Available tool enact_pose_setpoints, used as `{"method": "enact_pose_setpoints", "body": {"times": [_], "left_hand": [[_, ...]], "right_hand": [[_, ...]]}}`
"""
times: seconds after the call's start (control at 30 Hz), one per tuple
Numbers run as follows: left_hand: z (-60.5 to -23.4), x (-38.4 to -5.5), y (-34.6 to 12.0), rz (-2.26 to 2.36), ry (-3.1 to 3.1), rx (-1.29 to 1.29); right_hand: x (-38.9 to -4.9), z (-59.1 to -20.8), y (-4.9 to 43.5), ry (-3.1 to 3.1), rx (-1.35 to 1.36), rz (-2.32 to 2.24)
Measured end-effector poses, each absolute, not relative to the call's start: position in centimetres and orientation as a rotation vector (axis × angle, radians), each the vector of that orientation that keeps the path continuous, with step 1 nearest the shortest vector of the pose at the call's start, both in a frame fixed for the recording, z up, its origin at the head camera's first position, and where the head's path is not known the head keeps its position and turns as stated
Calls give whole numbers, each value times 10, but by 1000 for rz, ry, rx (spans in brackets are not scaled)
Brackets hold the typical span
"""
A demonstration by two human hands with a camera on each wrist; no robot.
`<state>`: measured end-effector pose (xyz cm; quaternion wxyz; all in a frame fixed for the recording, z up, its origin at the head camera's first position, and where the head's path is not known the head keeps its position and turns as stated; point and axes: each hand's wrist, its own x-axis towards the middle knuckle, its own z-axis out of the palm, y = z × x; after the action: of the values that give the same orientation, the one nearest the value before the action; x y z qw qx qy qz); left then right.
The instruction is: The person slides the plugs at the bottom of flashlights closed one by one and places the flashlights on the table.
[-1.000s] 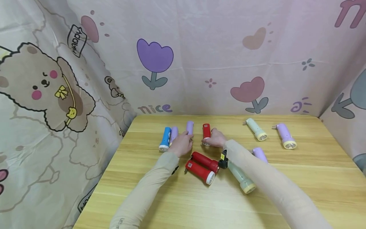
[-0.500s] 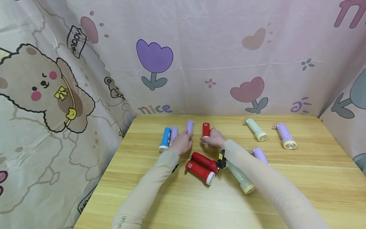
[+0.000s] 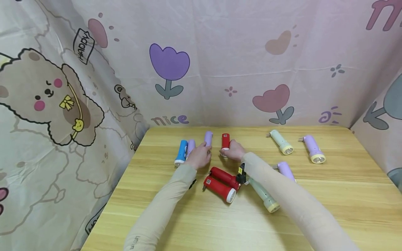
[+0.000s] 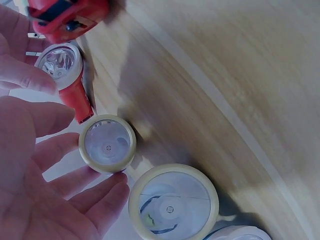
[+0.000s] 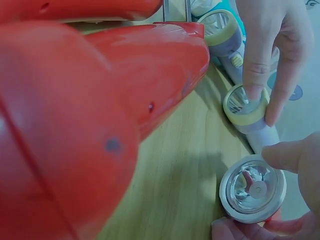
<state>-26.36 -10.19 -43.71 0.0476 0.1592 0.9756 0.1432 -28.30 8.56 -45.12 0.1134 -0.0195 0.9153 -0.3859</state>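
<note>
My left hand (image 3: 198, 157) grips the head end of a purple flashlight (image 3: 208, 137) standing toward the back of the table. In the left wrist view its pale-rimmed lens (image 4: 108, 145) sits between thumb and fingers. Just right of it, my right hand (image 3: 235, 150) holds a red flashlight (image 3: 225, 140) by its white head. The right wrist view has the thumb on the lens rim (image 5: 252, 190) and fingers below. Both flashlights lie with lenses toward me. Left of the left hand, a blue flashlight (image 3: 181, 151) and another purple flashlight (image 3: 190, 146) lie side by side, partly hidden.
Two more red flashlights (image 3: 220, 188) lie slanted in front of the hands. Under the right forearm are a green flashlight (image 3: 263, 198) and a partly covered purple one (image 3: 285, 170). Farther right lie a green flashlight (image 3: 281, 141) and a purple flashlight (image 3: 314, 148). Printed cloth (image 3: 220, 62) hangs behind the table.
My right hand has slid the red flashlight slightly away from me and a little left. The left hand has stayed almost in place at its purple flashlight.
</note>
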Motion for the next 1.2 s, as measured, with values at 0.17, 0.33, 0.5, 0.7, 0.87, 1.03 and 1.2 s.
{"method": "enact_pose_setpoints", "body": {"times": [0.17, 0.33, 0.5, 0.7, 0.87, 1.03, 1.2], "left_hand": [[-438, -264, -102, 368, 2986, 496], [-438, -263, -101, 348, 2993, 499], [-437, -263, -101, 371, 2978, 473], [-434, -261, -102, 403, 2959, 442], [-432, -260, -101, 429, 2959, 449], [-430, -260, -101, 432, 2976, 463], [-427, -259, -101, 443, 2990, 478]], "right_hand": [[-281, -451, 85, 2693, -49, -1120], [-280, -451, 85, 2705, -51, -1103], [-280, -451, 84, 2696, -30, -1098], [-279, -449, 84, 2671, -17, -1091], [-280, -449, 84, 2679, -22, -1080], [-279, -449, 85, 2684, -26, -1060], [-273, -443, 88, 2679, -50, -1062]]}}
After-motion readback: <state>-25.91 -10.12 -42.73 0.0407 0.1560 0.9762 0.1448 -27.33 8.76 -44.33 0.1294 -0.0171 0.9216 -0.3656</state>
